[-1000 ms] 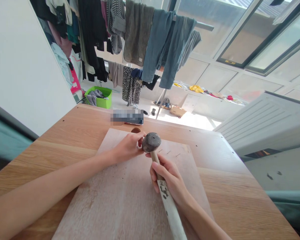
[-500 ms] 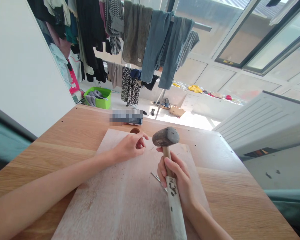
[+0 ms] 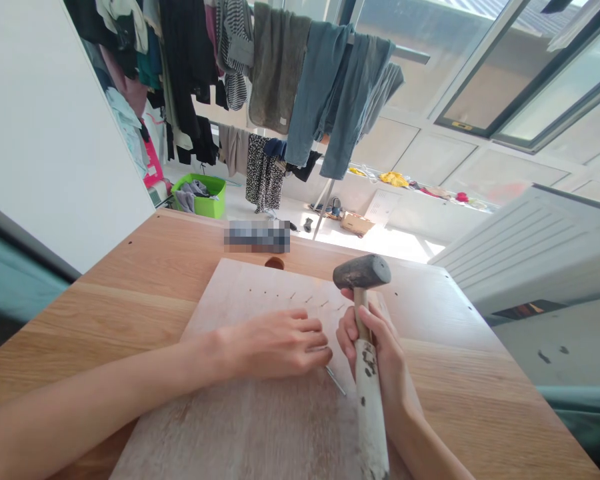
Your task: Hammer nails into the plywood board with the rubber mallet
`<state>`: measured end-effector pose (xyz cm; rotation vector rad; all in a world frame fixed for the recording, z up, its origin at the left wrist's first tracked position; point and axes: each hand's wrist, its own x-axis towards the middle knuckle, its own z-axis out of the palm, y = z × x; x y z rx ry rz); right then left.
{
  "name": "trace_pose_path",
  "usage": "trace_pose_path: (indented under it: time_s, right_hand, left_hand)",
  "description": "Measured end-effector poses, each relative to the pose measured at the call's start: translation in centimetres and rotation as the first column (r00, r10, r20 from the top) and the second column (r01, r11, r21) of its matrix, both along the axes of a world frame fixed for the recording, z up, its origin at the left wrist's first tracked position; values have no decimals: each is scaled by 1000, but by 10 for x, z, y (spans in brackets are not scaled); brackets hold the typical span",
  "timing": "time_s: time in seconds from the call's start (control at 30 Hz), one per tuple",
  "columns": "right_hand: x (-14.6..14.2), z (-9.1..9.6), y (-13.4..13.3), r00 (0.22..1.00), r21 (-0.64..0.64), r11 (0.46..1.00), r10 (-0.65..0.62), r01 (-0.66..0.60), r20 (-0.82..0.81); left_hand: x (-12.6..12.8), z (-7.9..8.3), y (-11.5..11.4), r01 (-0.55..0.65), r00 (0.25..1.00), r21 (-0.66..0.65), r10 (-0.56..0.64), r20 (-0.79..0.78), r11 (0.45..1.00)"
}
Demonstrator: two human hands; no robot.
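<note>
My left hand (image 3: 285, 343) is low over the pale wooden board (image 3: 230, 427), palm down, with its fingers curled at one end of a thin metal rod (image 3: 337, 383). The rod's other end sticks out below the fingertips; the grip itself is hidden. In my right hand (image 3: 377, 340) is a mallet (image 3: 362, 272) with a dark head and a worn white-painted handle, held upright with the head at the top. Several thin nails (image 3: 309, 299) stand in a row across the board's far part. Small dark dots (image 3: 265, 292) continue that row to the left.
The board lies on a wooden table (image 3: 455, 373) with a round hole (image 3: 275, 263) beyond the board. A blurred-out object (image 3: 257, 237) lies near the far edge. Hanging clothes (image 3: 280, 73), a green basket (image 3: 215, 197) and a white wall panel (image 3: 40, 133) surround the table.
My left hand has come nearer and to the right, from the far part of the board to the metal rod, uncovering the nail row. My right hand has shifted right with the mallet.
</note>
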<state>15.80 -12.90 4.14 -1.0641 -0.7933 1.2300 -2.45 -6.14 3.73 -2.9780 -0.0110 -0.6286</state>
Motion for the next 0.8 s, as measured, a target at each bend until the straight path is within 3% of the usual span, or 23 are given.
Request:
trace_pose_path:
  time_s: [0.3,0.43,0.57,0.8]
  right_hand:
    - [0,-2,-3,999,-14,999,39,-39,-23]
    - [0,-2,-3,999,-16,999,38,-39,-9]
    - [0,0,-3,999,-20,999,26,-26,21]
    - [-1,2,-2,999,-18,999,40,-40,36]
  left_hand:
    - [4,3,-21,-62,998,149,64,-9,987]
    - [-2,9,-19,-84,996,100,83,5,991]
    - [-16,24,-2,-157,986,1,156,-62,988]
    - [-39,35,46,-422,878,8,410,-246,907]
